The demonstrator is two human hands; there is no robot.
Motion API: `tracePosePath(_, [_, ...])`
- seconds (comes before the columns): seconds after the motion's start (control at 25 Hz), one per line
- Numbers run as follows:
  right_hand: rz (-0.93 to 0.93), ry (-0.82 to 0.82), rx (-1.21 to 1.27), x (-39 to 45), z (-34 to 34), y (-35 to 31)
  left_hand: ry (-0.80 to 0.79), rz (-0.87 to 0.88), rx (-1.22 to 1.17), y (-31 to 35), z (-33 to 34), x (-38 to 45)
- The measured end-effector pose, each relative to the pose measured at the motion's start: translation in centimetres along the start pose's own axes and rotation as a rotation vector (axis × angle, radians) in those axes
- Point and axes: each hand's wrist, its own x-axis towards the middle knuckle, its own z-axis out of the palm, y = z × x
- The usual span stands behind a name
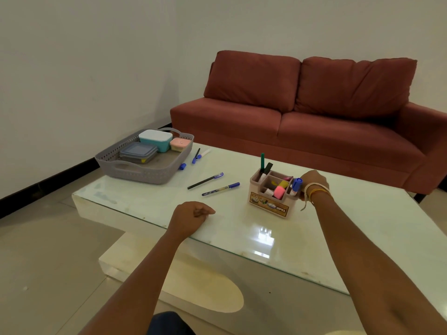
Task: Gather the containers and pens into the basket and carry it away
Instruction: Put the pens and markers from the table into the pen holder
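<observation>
A grey basket [135, 174] stands at the table's far left corner. In it are a teal container with a white lid [156, 140], a small pink container [179, 144] and a flat grey-lidded container [138, 152]. Loose pens lie on the glass: a black pen [205, 181], a blue pen [221, 189], another blue pen [196, 155], a white marker [205, 153] and a blue cap [182, 166]. My right hand [313, 183] is shut on a blue-capped marker [296, 187] at the right side of a beige pen organiser [269, 204]. My left hand [193, 213] rests as a fist near the table's front edge.
The low glass-topped table [314, 238] has a white base below. A red sofa [314, 112] stands behind it, close to the far edge. A wall with a dark skirting runs along the left. The organiser holds a green marker [262, 160], a pink and a yellow item.
</observation>
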Motion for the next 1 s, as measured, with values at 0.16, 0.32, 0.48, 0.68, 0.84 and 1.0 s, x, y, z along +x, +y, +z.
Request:
tracePosePath(0.16, [0.106, -0.082, 0.116, 1.4, -0.2, 0.1, 0.114, 0.060, 0.032, -0.6, 0.9, -0.3])
tracePosePath(0.32, [0.132, 0.067, 0.149, 0.1, -1.7, 0.1, 0.142, 0.019, 0.057, 0.1, 0.7, 0.3])
tracePosePath(0.48, [-0.368, 0.661, 0.344, -5.6, -1.0, -3.8, 0.541, -0.167, 0.031, 1.2, 1.4, 1.0])
tracePosePath(0.68, [-0.709, 0.323, 0.418, -11.2, 7.1, -7.7, 0.175, -0.235, 0.509, 1.9, 2.3, 3.5])
tracePosePath(0.84, [-0.470, -0.027, 0.457, -11.2, 13.6, -5.8, 0.161, -0.240, 0.594, 2.0, 3.4, 5.4])
tracePosePath(1.0, [-0.197, -0.139, 0.639, -9.6, 14.3, -6.1, 0.333, -0.285, 0.080, 1.0, 2.7, 4.9])
